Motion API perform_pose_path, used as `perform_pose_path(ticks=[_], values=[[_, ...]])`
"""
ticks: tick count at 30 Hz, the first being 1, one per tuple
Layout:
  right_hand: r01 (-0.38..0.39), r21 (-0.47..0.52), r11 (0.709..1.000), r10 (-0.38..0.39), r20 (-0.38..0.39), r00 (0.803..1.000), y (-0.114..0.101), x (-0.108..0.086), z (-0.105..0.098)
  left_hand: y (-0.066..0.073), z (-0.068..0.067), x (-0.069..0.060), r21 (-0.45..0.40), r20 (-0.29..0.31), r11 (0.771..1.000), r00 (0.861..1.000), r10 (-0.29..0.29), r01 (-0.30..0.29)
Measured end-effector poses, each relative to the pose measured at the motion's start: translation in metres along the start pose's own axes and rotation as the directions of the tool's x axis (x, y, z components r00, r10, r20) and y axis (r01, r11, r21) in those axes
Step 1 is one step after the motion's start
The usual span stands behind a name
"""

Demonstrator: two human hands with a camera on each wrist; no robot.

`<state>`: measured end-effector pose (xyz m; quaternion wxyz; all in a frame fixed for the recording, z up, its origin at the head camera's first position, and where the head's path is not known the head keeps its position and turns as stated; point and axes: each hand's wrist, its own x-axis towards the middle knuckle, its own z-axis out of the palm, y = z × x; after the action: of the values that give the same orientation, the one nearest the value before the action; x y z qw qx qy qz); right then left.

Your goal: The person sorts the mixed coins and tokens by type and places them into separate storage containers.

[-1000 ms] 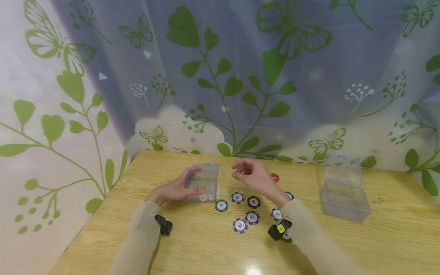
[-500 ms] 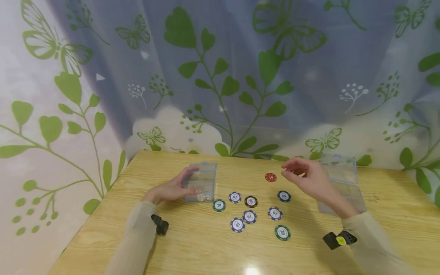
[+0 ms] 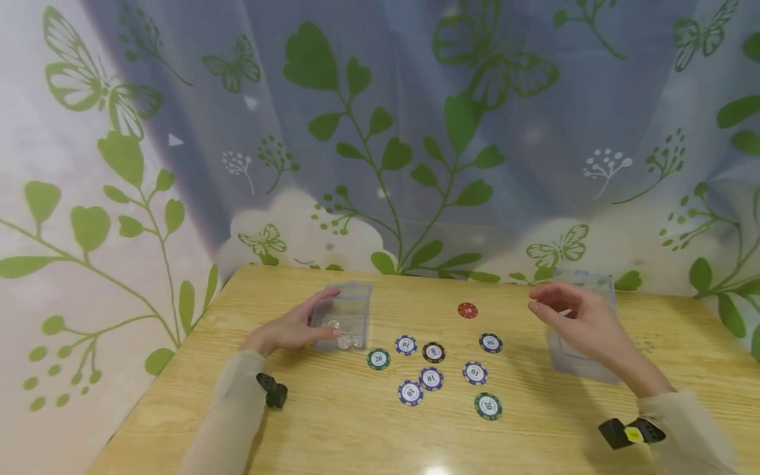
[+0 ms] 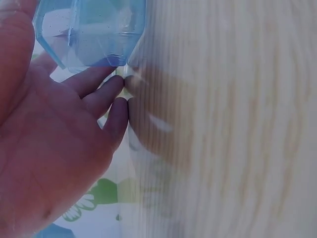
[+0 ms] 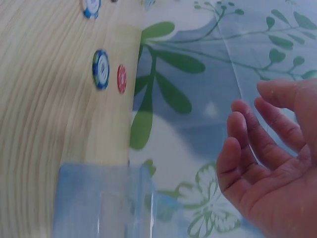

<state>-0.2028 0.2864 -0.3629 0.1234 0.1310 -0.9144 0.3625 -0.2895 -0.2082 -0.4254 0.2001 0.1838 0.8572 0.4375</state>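
My left hand (image 3: 287, 331) grips a clear plastic box (image 3: 355, 310) at the left, thumb on the near side and fingers round the far side. Silvery coins (image 3: 345, 342) lie inside it. In the left wrist view, the box's bluish end (image 4: 99, 34) shows beyond the palm. Over at the right, my right hand (image 3: 584, 326) hovers above a second clear box (image 3: 567, 356), hiding part of it. The raised lid (image 3: 596, 282) stands behind the hand. The right wrist view shows the fingers (image 5: 262, 146) loosely curved, with nothing visible between them.
Poker chips lie flat between the boxes: a red one (image 3: 468, 310), a black one (image 3: 434, 352), two green ones (image 3: 488, 406) and several blue ones (image 3: 431, 379). A leaf-patterned curtain (image 3: 386, 165) hangs along the table's back edge.
My right hand has moved right, from beside the left box to above the right one. One more coin shows in the left box. My left hand still holds that box.
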Motion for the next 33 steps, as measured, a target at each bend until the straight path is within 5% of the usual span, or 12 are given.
perform_pose_path(ticks=[10,14,16,20,23,25,30,33], values=[[-0.044,-0.036,0.998,0.042,-0.063,0.997,0.040,-0.021,-0.024,-0.006,-0.005,-0.009,-0.017,-0.038,1.000,0.999,-0.002,0.001],[-0.066,-0.039,0.997,0.063,-0.085,0.994,0.059,-0.032,-0.033,-0.004,-0.005,-0.017,-0.020,-0.132,1.000,0.991,0.000,-0.003],[-0.083,-0.050,0.995,0.078,-0.086,0.993,0.069,-0.037,-0.038,-0.001,-0.005,-0.021,-0.004,-0.214,1.000,0.977,0.005,-0.006],[-0.116,-0.086,0.989,0.110,-0.075,0.991,0.086,-0.045,-0.044,0.010,-0.002,-0.027,0.024,-0.375,0.999,0.926,0.050,-0.045],[-0.139,-0.123,0.983,0.132,-0.061,0.989,0.098,-0.049,-0.048,0.023,0.003,-0.029,0.026,-0.443,0.994,0.890,0.104,-0.103],[-0.155,-0.135,0.979,0.151,-0.035,0.988,0.104,-0.051,-0.050,0.033,0.007,-0.030,0.016,-0.453,0.988,0.880,0.143,-0.153],[-0.219,-0.140,0.966,0.227,0.040,0.973,0.119,-0.055,-0.058,0.054,0.020,-0.030,-0.053,-0.409,0.966,0.888,0.210,-0.253],[-0.231,-0.130,0.964,0.241,0.068,0.968,0.126,-0.056,-0.061,0.062,0.028,-0.030,-0.065,-0.379,0.963,0.899,0.218,-0.261]])
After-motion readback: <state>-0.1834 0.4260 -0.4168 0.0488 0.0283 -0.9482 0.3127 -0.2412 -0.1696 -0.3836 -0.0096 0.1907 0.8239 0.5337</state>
